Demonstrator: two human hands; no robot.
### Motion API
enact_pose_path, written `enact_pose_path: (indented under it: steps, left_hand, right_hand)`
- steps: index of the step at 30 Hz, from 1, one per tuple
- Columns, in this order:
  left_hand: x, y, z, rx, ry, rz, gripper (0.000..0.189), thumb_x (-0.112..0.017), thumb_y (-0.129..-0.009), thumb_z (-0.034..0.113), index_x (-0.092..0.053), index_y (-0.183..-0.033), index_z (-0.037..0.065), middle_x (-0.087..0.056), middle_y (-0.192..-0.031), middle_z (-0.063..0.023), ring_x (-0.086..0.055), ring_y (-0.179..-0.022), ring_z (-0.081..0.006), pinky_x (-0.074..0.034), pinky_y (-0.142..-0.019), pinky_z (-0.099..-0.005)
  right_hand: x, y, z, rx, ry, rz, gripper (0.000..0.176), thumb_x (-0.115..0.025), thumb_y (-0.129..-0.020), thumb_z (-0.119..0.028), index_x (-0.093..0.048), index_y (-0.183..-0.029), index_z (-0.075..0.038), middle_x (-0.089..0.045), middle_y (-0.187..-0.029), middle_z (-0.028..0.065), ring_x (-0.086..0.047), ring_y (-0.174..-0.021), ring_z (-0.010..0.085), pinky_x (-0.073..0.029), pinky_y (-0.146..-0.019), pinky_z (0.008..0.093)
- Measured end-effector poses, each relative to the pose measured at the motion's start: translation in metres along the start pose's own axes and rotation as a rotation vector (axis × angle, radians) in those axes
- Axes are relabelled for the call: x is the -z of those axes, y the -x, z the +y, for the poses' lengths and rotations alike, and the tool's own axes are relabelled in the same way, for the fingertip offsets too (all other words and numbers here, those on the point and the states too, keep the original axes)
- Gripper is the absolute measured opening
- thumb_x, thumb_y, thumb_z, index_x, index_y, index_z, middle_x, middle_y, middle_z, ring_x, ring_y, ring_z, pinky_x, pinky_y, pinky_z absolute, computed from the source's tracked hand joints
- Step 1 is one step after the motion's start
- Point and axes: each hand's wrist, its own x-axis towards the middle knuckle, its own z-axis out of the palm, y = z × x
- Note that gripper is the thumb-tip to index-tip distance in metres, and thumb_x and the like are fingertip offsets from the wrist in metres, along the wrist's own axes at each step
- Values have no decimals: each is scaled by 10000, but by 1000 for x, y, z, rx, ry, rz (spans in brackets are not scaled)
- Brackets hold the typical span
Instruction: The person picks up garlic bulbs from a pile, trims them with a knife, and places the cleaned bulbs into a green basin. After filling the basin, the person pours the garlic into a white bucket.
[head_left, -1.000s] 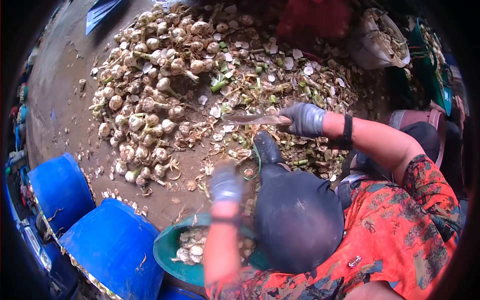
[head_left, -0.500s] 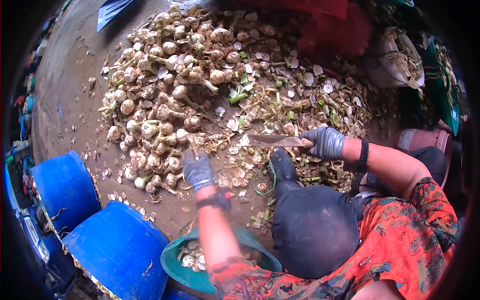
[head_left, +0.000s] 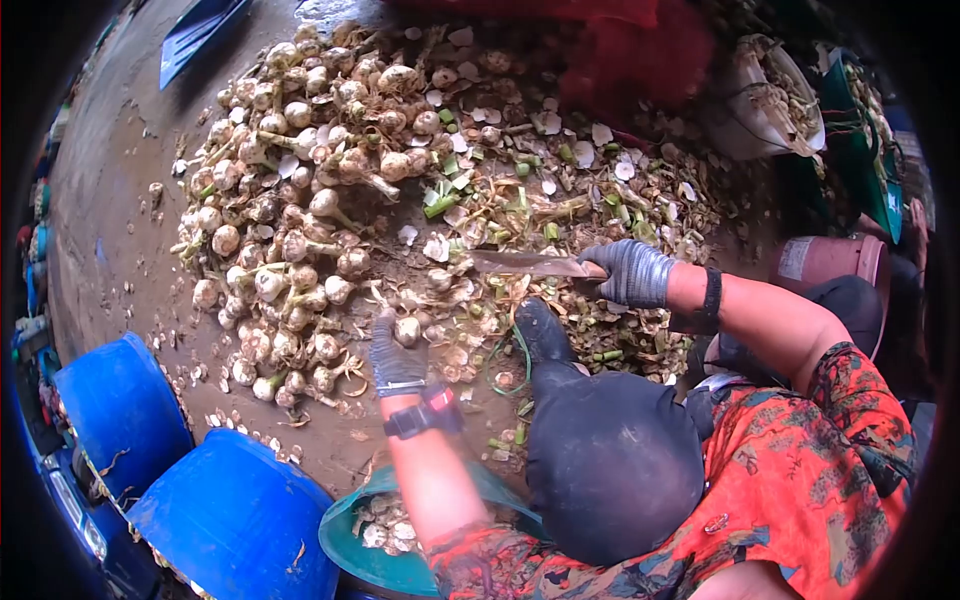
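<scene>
My left hand (head_left: 396,362), in a grey glove, is closed on a garlic bulb (head_left: 407,331) at the near right edge of the heap; motion blurs its fingers a little. The heap of garlic bulbs (head_left: 268,284), many with roots and stalks, spreads ahead and to the left. My right hand (head_left: 634,274), gloved too, grips the handle of a knife (head_left: 528,263). Its broad, soiled blade points left above the trimmings, apart from the held bulb. Under my left forearm a green tub (head_left: 345,560) contains pale garlic pieces or bulbs, partly covered by the arm.
Two blue tubs (head_left: 235,510) (head_left: 122,412) lie at the lower left. Cut stalks and peelings (head_left: 580,205) cover the ground ahead. My dark-clad knee (head_left: 615,460) rises in the middle. A white bucket (head_left: 765,100) and a pink bucket (head_left: 828,262) stand on the right.
My left hand has drawn a garlic bulb away from the heap's edge, toward me. My right hand still holds the knife. The whole view has shifted slightly.
</scene>
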Motion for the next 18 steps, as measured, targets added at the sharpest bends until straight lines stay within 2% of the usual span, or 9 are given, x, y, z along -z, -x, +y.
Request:
enact_pose_path:
  steps: [2, 4, 7, 9, 10, 12, 14, 16, 18]
  left_hand:
    - [-21, 15, -12, -62, -45, -13, 253, -649, -888, 182, -569, -1105, 80, -646, -939, -95, -670, -790, -257, -601, -668, -418]
    - [-44, 29, -22, -101, -118, -68, 239, -613, -933, 244, -601, -1097, 72, -660, -984, -115, -664, -887, -286, -585, -826, -497]
    - [-70, 40, -28, -65, -240, -145, 246, -608, -939, 218, -590, -1129, 62, -654, -990, -124, -655, -928, -275, -587, -810, -487]
    - [-83, 49, -35, -190, -515, -131, 260, -610, -932, 189, -607, -1150, 47, -654, -1004, -128, -656, -894, -235, -580, -784, -416]
    - [-84, 51, -33, -165, -608, -152, 257, -622, -930, 207, -614, -1133, 49, -650, -968, -103, -647, -859, -204, -570, -737, -378]
    - [-85, 57, -28, -123, -796, -203, 256, -648, -927, 242, -628, -1099, 53, -643, -895, -52, -628, -789, -142, -551, -643, -304]
    - [-106, 78, -27, -201, -739, -96, 281, -651, -936, 296, -622, -1081, 57, -623, -832, -22, -598, -749, -106, -532, -612, -258]
    - [-97, 77, -28, -228, -801, -137, 287, -621, -958, 308, -622, -1104, 61, -606, -805, 2, -562, -715, -82, -504, -603, -233]
    - [-119, 83, -28, -213, -965, -174, 281, -610, -963, 269, -619, -1123, 39, -613, -818, -3, -543, -701, -82, -480, -619, -247]
  right_hand:
    - [0, -1, -7, 51, 73, -50, 351, -671, -848, -359, -644, -1120, -138, -689, -862, 177, -673, -823, 362, -529, -724, 422]
    - [1, 2, -16, 108, 61, -45, 368, -660, -850, -373, -636, -1149, -159, -690, -836, 166, -674, -804, 368, -529, -718, 429]
    - [3, 7, -34, 174, -111, 3, 338, -661, -854, -380, -638, -1103, -152, -687, -838, 164, -672, -797, 368, -525, -712, 434]
    - [8, 10, -46, 239, -43, -22, 316, -665, -842, -341, -637, -1082, -137, -684, -855, 161, -673, -811, 357, -520, -721, 428]
    - [8, 8, -46, 300, -10, -16, 304, -663, -837, -319, -638, -1074, -131, -683, -862, 161, -673, -817, 352, -518, -725, 426]
    - [27, 8, -55, 102, -12, -186, 301, -653, -821, -295, -653, -1061, -113, -696, -895, 158, -682, -837, 329, -520, -757, 425]
    - [21, -7, -16, -84, 111, -201, 312, -648, -834, -318, -659, -1066, -110, -702, -894, 148, -685, -827, 313, -523, -766, 414]
    - [19, -8, 18, -128, 48, -181, 400, -680, -825, -417, -656, -1080, -111, -703, -907, 156, -685, -827, 309, -519, -781, 410]
    - [22, 9, -8, -11, -134, -44, 498, -703, -813, -487, -641, -1113, -94, -693, -958, 180, -679, -876, 313, -516, -790, 405]
